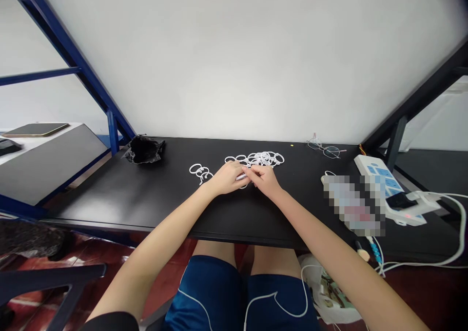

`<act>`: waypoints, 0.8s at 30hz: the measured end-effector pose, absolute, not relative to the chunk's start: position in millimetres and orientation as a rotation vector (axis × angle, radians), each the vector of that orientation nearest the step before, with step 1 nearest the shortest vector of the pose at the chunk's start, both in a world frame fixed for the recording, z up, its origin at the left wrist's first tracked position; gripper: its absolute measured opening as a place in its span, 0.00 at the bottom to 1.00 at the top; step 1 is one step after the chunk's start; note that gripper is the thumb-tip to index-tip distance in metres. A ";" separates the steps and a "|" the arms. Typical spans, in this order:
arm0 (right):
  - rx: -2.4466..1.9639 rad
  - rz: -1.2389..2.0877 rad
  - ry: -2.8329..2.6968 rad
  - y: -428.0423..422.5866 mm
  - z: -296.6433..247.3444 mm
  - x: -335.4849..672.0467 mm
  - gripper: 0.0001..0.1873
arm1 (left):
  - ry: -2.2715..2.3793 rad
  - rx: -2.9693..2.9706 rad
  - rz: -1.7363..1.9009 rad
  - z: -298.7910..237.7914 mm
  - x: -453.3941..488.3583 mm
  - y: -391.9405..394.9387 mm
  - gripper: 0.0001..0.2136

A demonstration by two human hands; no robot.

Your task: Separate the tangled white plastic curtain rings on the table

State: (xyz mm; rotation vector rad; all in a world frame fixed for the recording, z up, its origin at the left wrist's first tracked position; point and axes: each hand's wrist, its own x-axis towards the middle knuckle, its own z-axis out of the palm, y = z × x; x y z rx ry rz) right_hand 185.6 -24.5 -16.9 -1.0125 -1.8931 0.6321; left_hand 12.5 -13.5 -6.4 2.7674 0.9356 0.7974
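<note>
Over the black table, my left hand point(227, 179) and my right hand point(269, 181) meet fingertip to fingertip. Between them is a white plastic ring point(241, 177), like a curtain ring, partly covered by my fingers. Both hands are closed on it. Just beyond my fingers lies a heap of similar white rings point(263, 158), some overlapping. A smaller group of white rings point(201, 171) rests to the left of my left hand. My fingers hide the finer details of the held ring.
A crumpled black plastic bag point(145, 150) sits at the back left of the table point(164, 194). Glasses point(323, 149) lie at the back right. Further right are a blurred-out phone-like object point(351, 206), a power strip point(383, 177) and a white cable point(435, 262). Metal frame bars flank the table.
</note>
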 end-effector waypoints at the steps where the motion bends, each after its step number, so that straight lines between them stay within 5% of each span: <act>1: -1.015 0.641 -1.888 -24.3 -17.4 185.8 0.29 | 0.930 2.768 0.789 -5.8 12.1 -14.1 0.12; 24: -0.960 0.642 -2.010 -26.1 -17.6 185.3 0.21 | 0.975 2.650 0.985 -7.7 12.6 -14.3 0.14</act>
